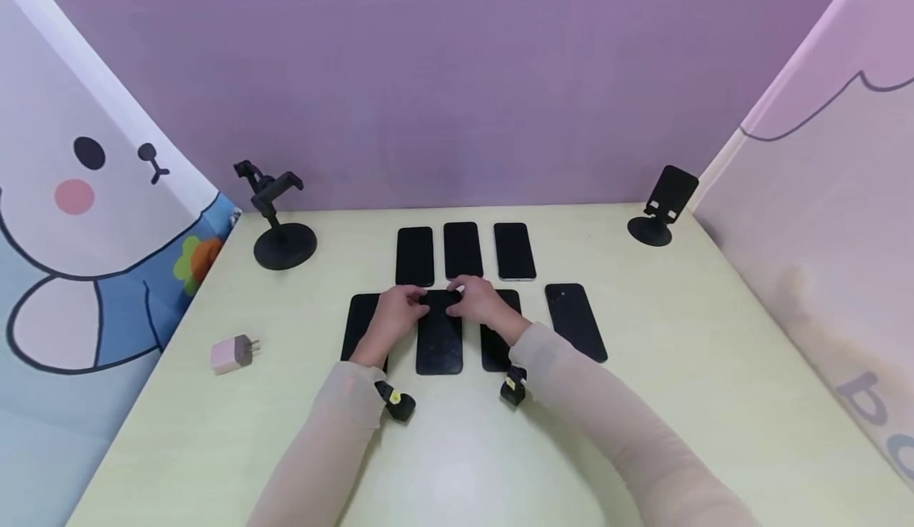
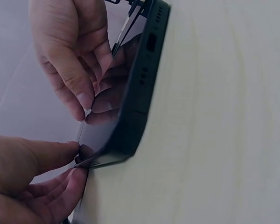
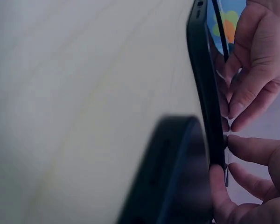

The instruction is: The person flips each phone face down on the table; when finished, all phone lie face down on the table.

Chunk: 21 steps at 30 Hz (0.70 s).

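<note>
Both hands meet over the far end of a black phone (image 1: 439, 344) lying screen up in the middle of the front row. My left hand (image 1: 394, 317) pinches at its far left corner, thumb against fingers. At the far right corner my right hand (image 1: 481, 302) does the same. Along that end, a thin clear film (image 3: 227, 156) shows as a pale edge between the fingertips. One finger (image 3: 218, 186) of the right hand rests against the phone's side. The glossy screen (image 2: 100, 128) mirrors the fingers in the left wrist view.
Phones flank it left (image 1: 359, 321) and right (image 1: 494, 346); another (image 1: 576, 322) lies back up farther right. Behind are three phones (image 1: 415, 257). Black phone stands stand at back left (image 1: 286, 247) and back right (image 1: 650, 231). A pink charger plug (image 1: 230, 354) lies left.
</note>
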### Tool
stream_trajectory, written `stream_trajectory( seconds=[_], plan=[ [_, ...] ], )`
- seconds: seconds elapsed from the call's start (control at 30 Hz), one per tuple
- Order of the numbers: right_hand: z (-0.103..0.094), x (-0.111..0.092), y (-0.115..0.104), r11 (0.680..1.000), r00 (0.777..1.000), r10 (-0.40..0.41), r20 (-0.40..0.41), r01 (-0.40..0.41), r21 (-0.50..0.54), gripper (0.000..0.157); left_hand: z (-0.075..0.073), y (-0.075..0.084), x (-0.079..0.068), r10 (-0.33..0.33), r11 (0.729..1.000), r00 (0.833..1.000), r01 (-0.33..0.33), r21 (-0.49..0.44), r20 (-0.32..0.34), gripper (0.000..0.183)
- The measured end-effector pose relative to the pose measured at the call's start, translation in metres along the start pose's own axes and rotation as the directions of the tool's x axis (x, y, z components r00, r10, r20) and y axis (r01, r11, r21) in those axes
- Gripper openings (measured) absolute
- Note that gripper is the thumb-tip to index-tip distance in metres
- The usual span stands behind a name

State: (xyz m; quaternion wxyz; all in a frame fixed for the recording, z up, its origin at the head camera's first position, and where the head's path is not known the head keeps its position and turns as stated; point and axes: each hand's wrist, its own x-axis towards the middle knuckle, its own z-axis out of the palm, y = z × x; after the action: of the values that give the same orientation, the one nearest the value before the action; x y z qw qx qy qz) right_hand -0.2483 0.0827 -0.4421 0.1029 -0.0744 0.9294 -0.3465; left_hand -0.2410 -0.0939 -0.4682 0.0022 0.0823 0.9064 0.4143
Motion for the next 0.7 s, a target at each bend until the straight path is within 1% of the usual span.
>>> stream_trajectory(
  seconds=[0.1,0.13,0.17,0.27,0.43,0.7],
  plan=[
    [0.0,0.002,-0.001,1.0,1.0,0.016,0.007,-0.016,0.015,0.036,0.0,0.0,0.001,-0.008,1.0,1.0,0.008,0.026,-0.007,0.024],
    [0.0,0.002,-0.001,1.0,1.0,0.018,0.006,-0.018,0.024,0.036,0.0,0.002,0.001,-0.036,0.999,0.999,0.036,0.036,0.004,0.026],
    [0.0,0.002,0.0,0.999,1.0,0.02,0.004,-0.02,0.034,0.036,0.0,0.003,0.001,-0.042,0.998,0.999,0.042,0.043,0.003,0.026],
    [0.001,0.002,0.001,0.997,1.0,0.024,-0.012,-0.023,0.069,0.037,0.001,0.006,0.0,-0.034,0.997,0.999,0.034,0.062,-0.001,0.027],
    [-0.003,-0.001,0.003,0.987,1.0,0.018,-0.024,-0.014,0.159,0.033,0.001,0.01,-0.001,-0.057,0.997,0.998,0.056,0.056,0.015,0.029],
    [-0.013,-0.008,0.002,0.95,0.998,0.06,-0.036,-0.046,0.31,0.029,0.006,0.012,-0.003,-0.023,1.0,1.0,0.023,0.022,0.013,0.028]
  ],
)
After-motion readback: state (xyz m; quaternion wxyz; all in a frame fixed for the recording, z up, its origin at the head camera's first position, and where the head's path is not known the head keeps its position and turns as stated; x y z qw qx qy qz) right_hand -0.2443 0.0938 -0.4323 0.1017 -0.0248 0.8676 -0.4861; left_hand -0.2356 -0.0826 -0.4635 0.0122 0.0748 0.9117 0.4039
